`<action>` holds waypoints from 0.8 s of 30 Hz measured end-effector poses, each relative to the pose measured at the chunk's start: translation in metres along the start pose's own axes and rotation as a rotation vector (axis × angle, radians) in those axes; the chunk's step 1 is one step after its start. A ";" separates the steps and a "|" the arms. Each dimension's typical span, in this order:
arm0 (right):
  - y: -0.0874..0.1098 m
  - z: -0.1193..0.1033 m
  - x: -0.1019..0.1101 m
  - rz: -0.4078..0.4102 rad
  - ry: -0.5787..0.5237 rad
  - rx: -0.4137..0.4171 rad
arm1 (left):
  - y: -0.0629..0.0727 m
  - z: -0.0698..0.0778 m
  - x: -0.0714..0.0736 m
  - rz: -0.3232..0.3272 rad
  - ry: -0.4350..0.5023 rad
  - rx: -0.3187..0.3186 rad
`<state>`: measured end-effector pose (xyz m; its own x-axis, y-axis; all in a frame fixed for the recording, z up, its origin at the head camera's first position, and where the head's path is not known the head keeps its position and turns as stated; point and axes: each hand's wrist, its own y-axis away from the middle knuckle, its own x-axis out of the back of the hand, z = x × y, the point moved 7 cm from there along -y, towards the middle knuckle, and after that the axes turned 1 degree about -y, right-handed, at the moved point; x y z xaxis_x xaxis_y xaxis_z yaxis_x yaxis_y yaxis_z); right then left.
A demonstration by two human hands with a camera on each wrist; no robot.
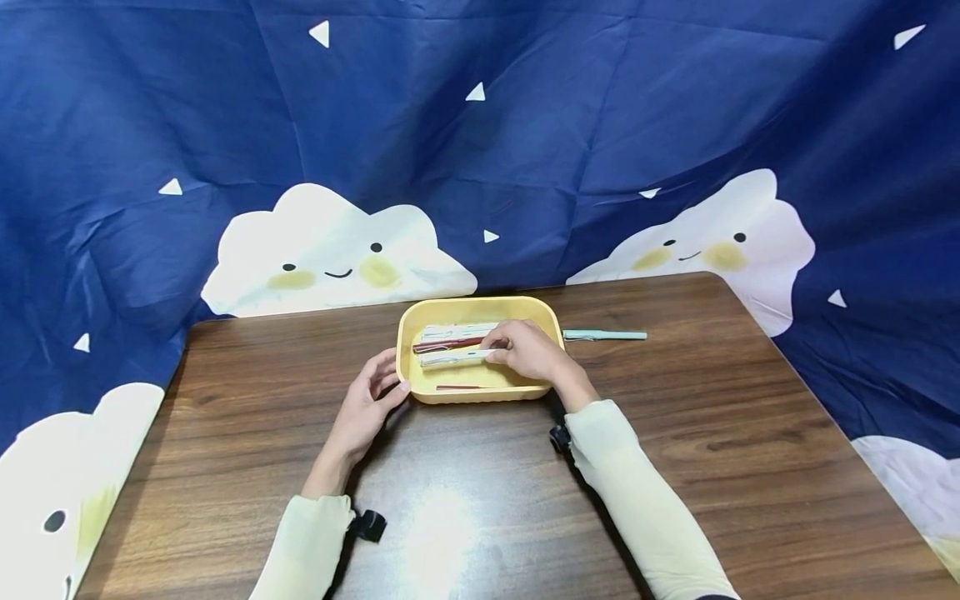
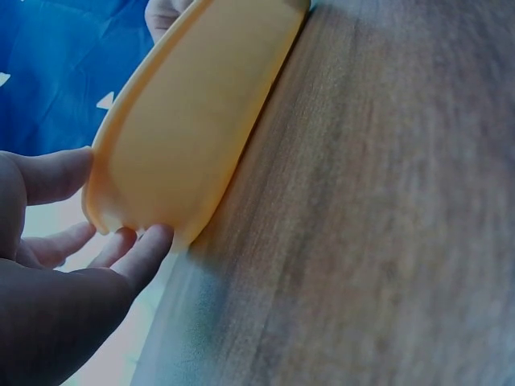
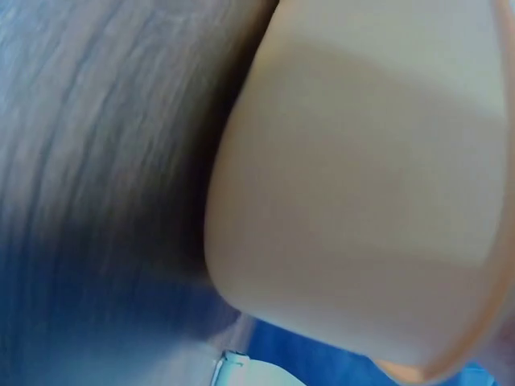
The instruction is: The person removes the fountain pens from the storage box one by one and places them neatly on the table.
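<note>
A shallow yellow plastic basket (image 1: 480, 397) stands on the table. My left hand (image 1: 367, 404) holds its left end, thumb at the near corner of the rim and fingers against the end wall, as the left wrist view also shows. Inside the basket, my right hand (image 1: 528, 352) pinches the right end of a white pen (image 1: 453, 357) between thumb and fingers. Beyond that pen lie a dark red pen (image 1: 442, 344) and whitish pens (image 1: 450, 330), partly hidden by the hand. A thin dark red strip (image 1: 457, 387) shows near the front wall. The right wrist view hides my right fingers behind the basket.
A light teal pen (image 1: 611, 335) lies on the table just right of the basket. The brown wooden table (image 1: 442, 483) reaches back to a blue cloth backdrop (image 1: 525, 150) with clouds. A black wrist camera (image 1: 369, 526) sits on the left wrist.
</note>
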<state>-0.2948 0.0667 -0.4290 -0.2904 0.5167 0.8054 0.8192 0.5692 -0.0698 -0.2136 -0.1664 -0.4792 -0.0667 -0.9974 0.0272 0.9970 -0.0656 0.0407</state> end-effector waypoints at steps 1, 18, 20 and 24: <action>0.001 -0.001 0.001 -0.001 0.001 0.001 | 0.000 0.000 0.000 0.002 0.001 -0.001; 0.016 -0.004 0.014 0.052 -0.021 0.048 | 0.001 -0.002 0.001 0.001 -0.006 0.017; 0.018 -0.004 0.017 0.067 -0.034 0.060 | 0.001 -0.001 0.001 0.001 -0.012 0.019; 0.022 -0.005 0.026 0.108 -0.044 0.083 | 0.001 0.000 0.001 0.005 -0.016 0.012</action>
<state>-0.2820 0.0890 -0.4069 -0.2254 0.6044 0.7641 0.8035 0.5589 -0.2051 -0.2126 -0.1673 -0.4792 -0.0627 -0.9971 0.0437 0.9968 -0.0603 0.0527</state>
